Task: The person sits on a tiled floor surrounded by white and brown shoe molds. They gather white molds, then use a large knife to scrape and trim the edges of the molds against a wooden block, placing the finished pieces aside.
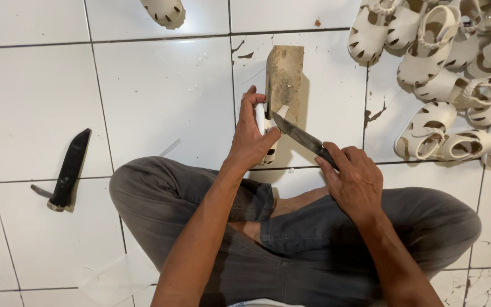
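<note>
**Knife tip against a cream sandal on a wooden block**

A person sits cross-legged on a white tiled floor (pixel 166 96), in grey trousers, seen from above. The tiles are glossy, with dark grout lines and chipped, cracked patches at the far middle and the near right.

The left hand (pixel 251 136) is curled around a small cream sandal (pixel 267 129), fingers wrapped over its top and thumb raised on the far side. The sandal looks like smooth moulded plastic, with teardrop cut-outs showing on the side below the palm. It is held upright against the near end of a wooden block (pixel 284 77), a rough, pale brown rectangular piece with a worn, scuffed face, lying on the floor just beyond the knees.

The right hand (pixel 354 181) is closed around the handle of a knife (pixel 301 137), knuckles up, the wrist bent inward. The blade is long, dull grey and mottled, and runs up and to the left; its tip meets the sandal's upper edge near the left fingers.

At the far right lies a heap of sandals (pixel 456 79) of the same cream colour, with rounded toes, cut-outs and looped straps, piled loosely. One more sandal (pixel 165 11) lies alone at the far edge. On the left, well apart from both hands, a dark sheath (pixel 70 169) rests on the tiles, long, flat and tapered.
</note>
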The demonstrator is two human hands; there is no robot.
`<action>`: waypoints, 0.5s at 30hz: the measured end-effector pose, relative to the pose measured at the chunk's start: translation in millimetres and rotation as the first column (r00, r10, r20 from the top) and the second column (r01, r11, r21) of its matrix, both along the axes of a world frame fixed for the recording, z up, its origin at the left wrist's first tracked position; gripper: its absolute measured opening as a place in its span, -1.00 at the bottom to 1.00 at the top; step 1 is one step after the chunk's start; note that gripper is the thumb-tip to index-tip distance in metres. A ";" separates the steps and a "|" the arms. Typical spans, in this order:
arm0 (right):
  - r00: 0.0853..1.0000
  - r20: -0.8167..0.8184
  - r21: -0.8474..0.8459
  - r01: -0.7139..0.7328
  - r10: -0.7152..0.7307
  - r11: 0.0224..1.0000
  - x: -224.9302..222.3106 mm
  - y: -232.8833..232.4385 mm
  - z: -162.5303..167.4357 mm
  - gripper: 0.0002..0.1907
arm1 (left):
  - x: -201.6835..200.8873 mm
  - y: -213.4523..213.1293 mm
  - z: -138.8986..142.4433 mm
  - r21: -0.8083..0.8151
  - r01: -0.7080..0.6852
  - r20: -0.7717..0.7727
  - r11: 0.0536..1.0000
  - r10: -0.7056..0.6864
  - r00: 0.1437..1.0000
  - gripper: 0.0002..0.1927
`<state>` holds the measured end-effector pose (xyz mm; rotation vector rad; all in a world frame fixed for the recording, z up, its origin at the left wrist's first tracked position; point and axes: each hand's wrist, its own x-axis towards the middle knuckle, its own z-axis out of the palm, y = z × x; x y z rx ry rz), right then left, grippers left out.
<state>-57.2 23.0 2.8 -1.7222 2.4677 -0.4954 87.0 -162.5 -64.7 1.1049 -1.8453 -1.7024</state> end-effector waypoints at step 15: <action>0.999 -0.001 0.080 -0.042 0.043 0.996 -18.3 -11.0 -5.5 -0.65 | 2.2 -6.0 -6.2 0.039 0.079 -0.022 0.996 -0.078 0.997 -0.23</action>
